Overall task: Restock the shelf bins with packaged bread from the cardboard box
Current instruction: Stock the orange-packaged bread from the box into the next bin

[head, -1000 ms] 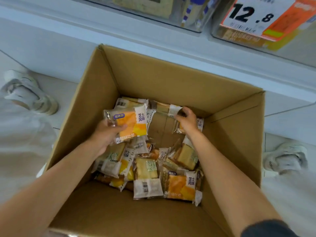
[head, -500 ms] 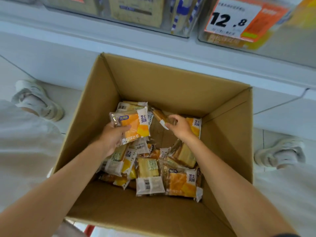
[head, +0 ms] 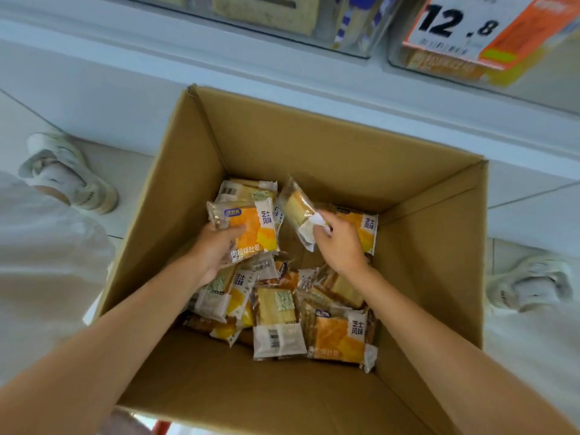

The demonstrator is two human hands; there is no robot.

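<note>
An open cardboard box (head: 329, 142) stands on the floor with several orange-and-white bread packets (head: 276, 321) loose on its bottom. My left hand (head: 216, 249) is inside it and grips an orange packet (head: 251, 229) face up. My right hand (head: 339, 243) pinches the white end of a second packet (head: 296, 208), which is lifted and tilted above the pile. Another orange packet (head: 364, 226) lies under my right hand. Clear shelf bins (head: 354, 32) run along the top of the view.
A price tag reading 12.8 (head: 461, 26) hangs on the right bin. My shoes (head: 66, 174) (head: 530, 284) stand on the white tile floor on either side of the box. The white shelf base (head: 314, 86) runs just behind the box.
My right hand has picked a packet by its end and lifted it from the back of the box. My left hand keeps its orange packet. The view has tilted slightly.
</note>
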